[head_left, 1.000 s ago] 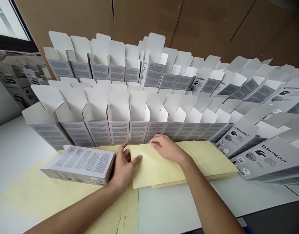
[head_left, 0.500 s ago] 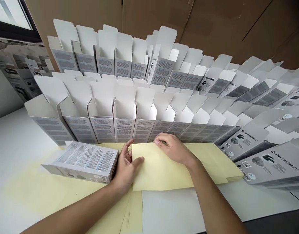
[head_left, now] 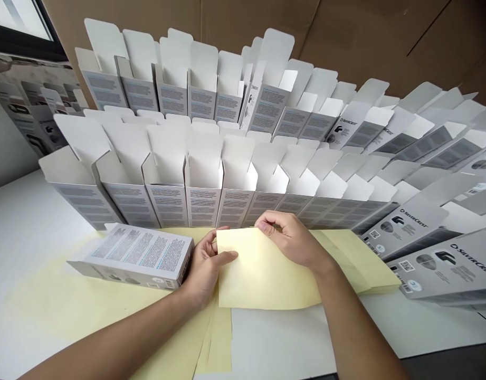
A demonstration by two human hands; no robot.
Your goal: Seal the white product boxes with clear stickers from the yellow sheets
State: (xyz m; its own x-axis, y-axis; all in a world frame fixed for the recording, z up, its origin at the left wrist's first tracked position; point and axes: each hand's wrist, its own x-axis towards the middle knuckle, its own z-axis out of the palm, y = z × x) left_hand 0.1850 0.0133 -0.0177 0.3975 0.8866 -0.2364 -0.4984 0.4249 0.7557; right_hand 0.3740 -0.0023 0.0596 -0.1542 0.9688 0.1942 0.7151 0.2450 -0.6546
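"What do we enter at the hands?"

"One pale yellow paper sheet [head_left: 262, 269], its top edge pinched by our right hand [head_left: 292, 240], its left edge held by our left hand [head_left: 205, 266]."

"And nearby?"

"One closed grey printed carton [head_left: 134, 256], lying flat just beside the left hand; rows of upright open cartons [head_left: 203, 179] behind, towards the far edge of the white bench [head_left: 37, 221]."

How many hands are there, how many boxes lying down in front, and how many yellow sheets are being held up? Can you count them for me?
Hands: 2 (left hand, right hand)
Printed cardboard box lying down: 1
Yellow paper sheet held up: 1
Total: 4
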